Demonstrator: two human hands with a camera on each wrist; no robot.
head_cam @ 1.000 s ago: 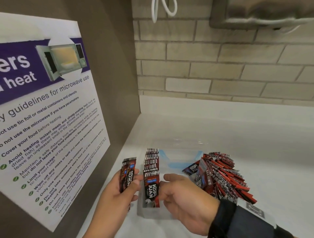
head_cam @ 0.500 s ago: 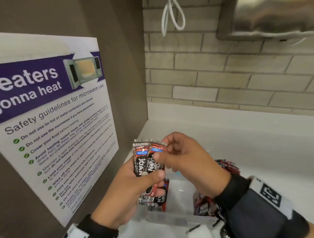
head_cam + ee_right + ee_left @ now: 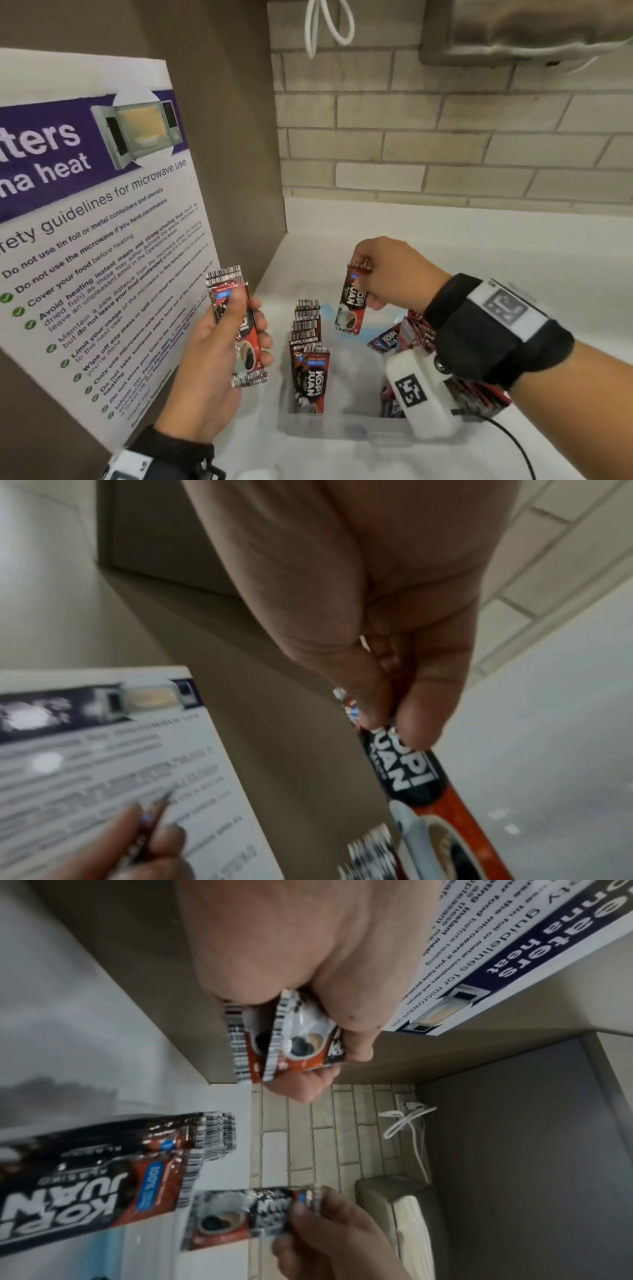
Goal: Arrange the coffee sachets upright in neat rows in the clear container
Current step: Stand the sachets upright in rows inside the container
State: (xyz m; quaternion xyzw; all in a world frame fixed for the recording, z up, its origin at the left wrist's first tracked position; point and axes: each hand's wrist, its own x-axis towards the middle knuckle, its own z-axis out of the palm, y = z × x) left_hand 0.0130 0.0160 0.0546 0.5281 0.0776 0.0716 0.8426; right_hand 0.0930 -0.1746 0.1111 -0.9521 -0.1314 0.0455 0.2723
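2 hands are busy over the clear container, which sits on the white counter close to the side wall. The right hand pinches 1 coffee sachet by its top edge between thumb and fingertips, so it hangs upright above the middle of the container, clear of the sachets below; the right wrist view shows the same pinch at the sachet top. The left hand grasps a small bunch of sachets, at least 2 by the left wrist view, thumb across their front, held upright to the left of the container and not touching it. Inside, along the left wall, a row of sachets stands upright, the nearest one facing the camera. At the right side a loose pile of sachets leans in a slanted heap, partly hidden behind the right wrist. A microwave safety poster is on the side wall at left, and a white cord hangs against the brick wall behind.
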